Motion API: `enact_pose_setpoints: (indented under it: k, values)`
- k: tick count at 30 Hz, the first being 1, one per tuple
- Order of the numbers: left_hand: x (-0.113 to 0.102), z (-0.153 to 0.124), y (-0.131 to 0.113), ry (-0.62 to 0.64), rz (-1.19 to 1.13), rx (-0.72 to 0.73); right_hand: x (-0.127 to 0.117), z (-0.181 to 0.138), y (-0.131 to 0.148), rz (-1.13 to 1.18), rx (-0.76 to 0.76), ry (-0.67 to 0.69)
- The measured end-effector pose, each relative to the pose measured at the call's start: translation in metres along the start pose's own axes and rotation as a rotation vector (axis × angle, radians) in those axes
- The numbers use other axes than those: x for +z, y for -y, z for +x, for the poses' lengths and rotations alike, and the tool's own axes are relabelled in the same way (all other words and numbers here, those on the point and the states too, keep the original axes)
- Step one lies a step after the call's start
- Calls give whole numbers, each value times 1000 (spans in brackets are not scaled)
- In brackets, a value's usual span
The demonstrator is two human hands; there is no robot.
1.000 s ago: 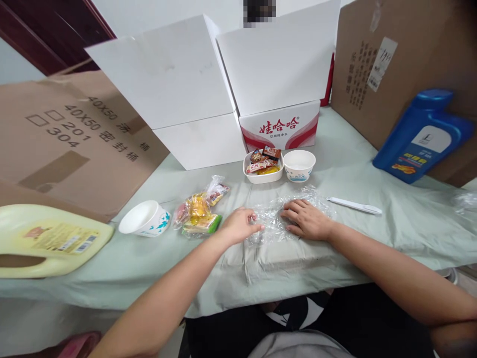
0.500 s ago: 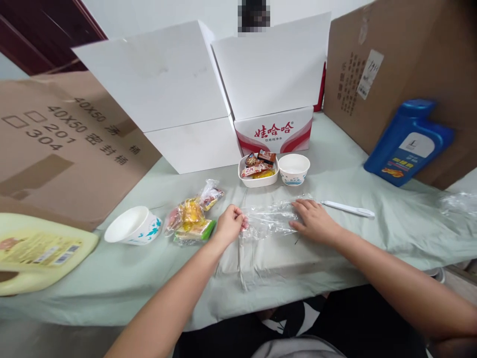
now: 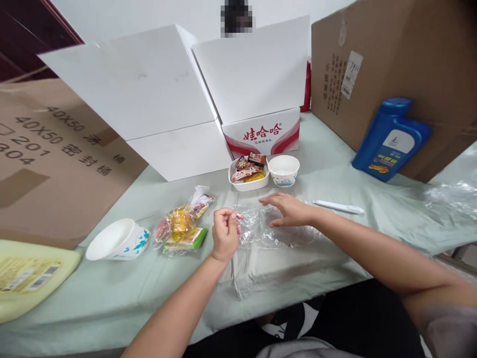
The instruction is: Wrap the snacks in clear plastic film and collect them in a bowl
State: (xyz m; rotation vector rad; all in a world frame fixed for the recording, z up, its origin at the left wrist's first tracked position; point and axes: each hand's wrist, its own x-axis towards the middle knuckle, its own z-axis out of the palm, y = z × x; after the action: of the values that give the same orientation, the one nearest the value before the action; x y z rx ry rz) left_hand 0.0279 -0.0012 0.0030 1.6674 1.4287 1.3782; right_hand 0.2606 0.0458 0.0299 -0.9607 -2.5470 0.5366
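A clear plastic bag (image 3: 253, 231) lies crumpled on the cloth in front of me. My left hand (image 3: 225, 232) is closed, pinching the bag's left end between thumb and fingers. Over the middle of the bag is my right hand (image 3: 288, 209), its fingers stretched apart and gripping nothing; whether it touches the plastic I cannot tell. Left of my left hand sits a group of packaged snacks (image 3: 181, 223) in clear and coloured wrappers. Beyond my hands stand a white tub (image 3: 248, 186) holding several wrapped snacks and a paper bowl (image 3: 284, 174) beside it.
Another paper bowl (image 3: 139, 242) leans at the left, near a pale yellow jug (image 3: 33, 278). On the right lie a slim white pen-like tool (image 3: 338, 206) and a blue bottle (image 3: 391, 141). White boxes (image 3: 175, 84) and brown cartons (image 3: 372, 64) line the back.
My right hand has moved left along the bag, closer to my left hand, with its fingers raised. My left hand keeps its pinch. The whole view has shifted slightly.
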Motion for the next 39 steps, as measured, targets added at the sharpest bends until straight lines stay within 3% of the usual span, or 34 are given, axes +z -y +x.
enact_pose_setpoints:
  k: [3, 6, 10, 15, 22, 26, 29, 35, 37, 39]
  values:
    - [-3, 5, 8, -6, 41, -35, -3, 10, -9, -35, 123, 153]
    - [-6, 12, 18, -3, 172, -83, -15, 1, -18, -70, 263, 185]
    - [-7, 22, 20, 67, 401, -173, -23, -16, -24, -123, 371, 114]
    - [-2, 33, 16, 166, 564, -211, -1, -23, -25, -310, 518, -17]
    - [5, 39, 9, 232, 786, -193, 7, -35, -19, -500, 453, -87]
    - [9, 40, 3, 251, 905, -181, 20, -42, 4, -474, 219, -166]
    - [9, 44, 6, 244, 972, -168, 43, -49, 17, -380, 67, -64]
    - [-10, 56, 10, 136, 1053, -160, 62, -58, 16, -356, 155, 51]
    - [-15, 52, 5, 95, 1047, -48, 59, -57, 17, -352, 161, 71]
    - [-16, 41, 2, 208, 998, 180, 56, -54, 20, -349, 182, 99]
